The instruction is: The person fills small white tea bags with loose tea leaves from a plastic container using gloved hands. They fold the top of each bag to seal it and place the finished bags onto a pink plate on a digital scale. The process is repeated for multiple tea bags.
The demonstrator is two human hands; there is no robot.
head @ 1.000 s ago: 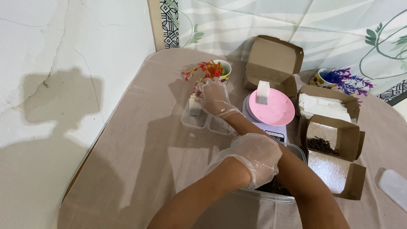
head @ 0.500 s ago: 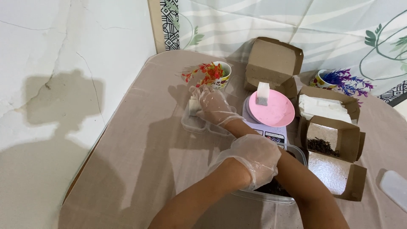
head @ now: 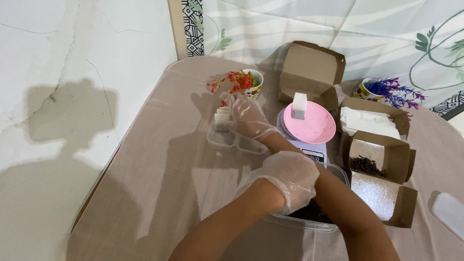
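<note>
Both hands wear clear gloves and my arms are crossed. My right hand reaches across to a clear two-part tray. Its fingers are spread beside a few small white sachets standing in the tray's left part. My left hand is curled downward over a clear tub of dark dried leaves. Its fingertips are hidden behind my right forearm. Between my arms stands a scale with a pink plate, and one white sachet stands on the plate.
Open brown cardboard boxes at the right hold white paper and dark leaves. Another box stands at the back. Two cups hold flowers, one red and one purple. A white wall runs along the table's left edge.
My right hand has moved slightly farther over the tray and spread its fingers beside the sachets. My left hand has stayed over the tub.
</note>
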